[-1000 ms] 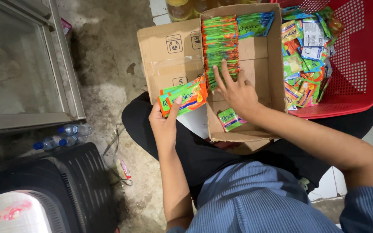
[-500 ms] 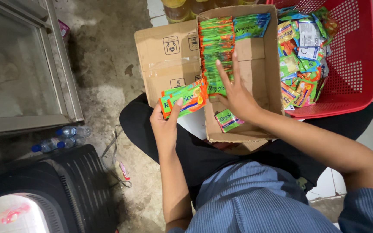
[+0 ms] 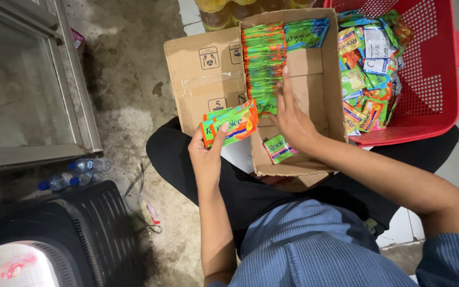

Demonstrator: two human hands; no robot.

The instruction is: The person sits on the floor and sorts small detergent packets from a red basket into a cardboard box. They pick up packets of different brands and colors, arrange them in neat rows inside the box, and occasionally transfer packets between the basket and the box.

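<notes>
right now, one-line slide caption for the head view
Left hand holds a sachet stack while right hand presses the sachet row in a cardboard box.

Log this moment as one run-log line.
left hand: holds green-orange sachet stack | right hand: presses upright green sachet row | brown cardboard box on lap

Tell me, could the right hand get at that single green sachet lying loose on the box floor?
Probably yes: the right hand is already inside the open cardboard box, and the loose green sachet lies uncovered beside its wrist.
</notes>
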